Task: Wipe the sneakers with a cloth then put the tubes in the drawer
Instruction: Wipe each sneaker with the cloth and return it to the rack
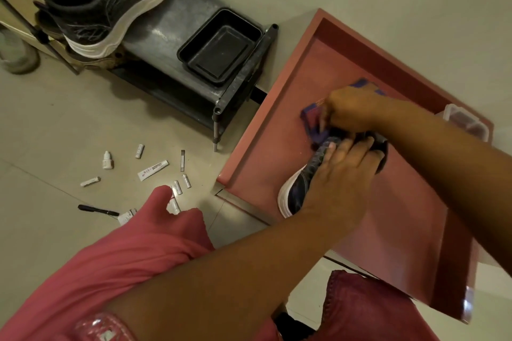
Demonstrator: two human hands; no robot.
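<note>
Pink fabric (116,266) over your lap fills the near foreground, beneath your left forearm. Your left hand (343,174) lies on a dark sneaker (297,191) with a white sole, fingers curled over its upper and gripping it above the red drawer (277,124). Just beyond those fingers, your right hand (352,111) has its fingers bent down onto a purple cloth (313,119) against the shoe; how tightly they pinch it cannot be told. Well to the left of your fingers, small white tubes (153,170) lie scattered on the floor (55,119) with a black pen (98,210); their printing is too small to read. Farther off, a second dark sneaker (110,5) sits on a metal rack (177,25) beside a black tray (220,47). A clear container (462,122) sits at the drawer's far corner, to the right of your fingers.
</note>
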